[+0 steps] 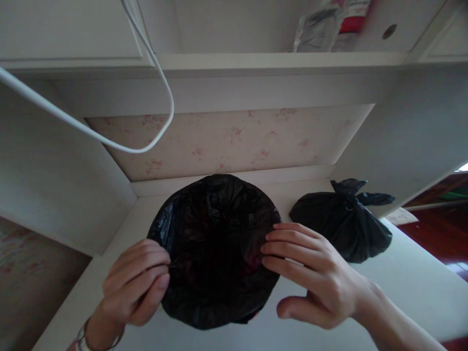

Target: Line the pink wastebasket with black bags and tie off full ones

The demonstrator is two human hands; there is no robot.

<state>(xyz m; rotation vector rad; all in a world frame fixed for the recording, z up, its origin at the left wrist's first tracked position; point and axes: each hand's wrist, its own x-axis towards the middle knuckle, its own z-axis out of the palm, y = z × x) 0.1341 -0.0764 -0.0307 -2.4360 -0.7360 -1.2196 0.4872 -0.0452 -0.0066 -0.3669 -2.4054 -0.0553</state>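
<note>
A black garbage bag [215, 243] is spread wide, its mouth round and facing up at me, as if over the rim of a bin whose body is hidden. At the left of the rim, my left hand [137, 282] is closed, pinching the bag's edge between thumb and fingers. My right hand [310, 273] rests its outstretched fingertips on the inner right edge of the bag, with the thumb held apart outside the rim. Behind that hand sits a second black garbage bag [340, 219], filled and knotted at the top.
Both bags are on a white surface [413, 292] between white side panels. A white shelf [278, 62] runs above, holding a clear plastic package [318, 29] and a red-and-white item [354, 19]. A white cable [127, 148] loops down at the upper left.
</note>
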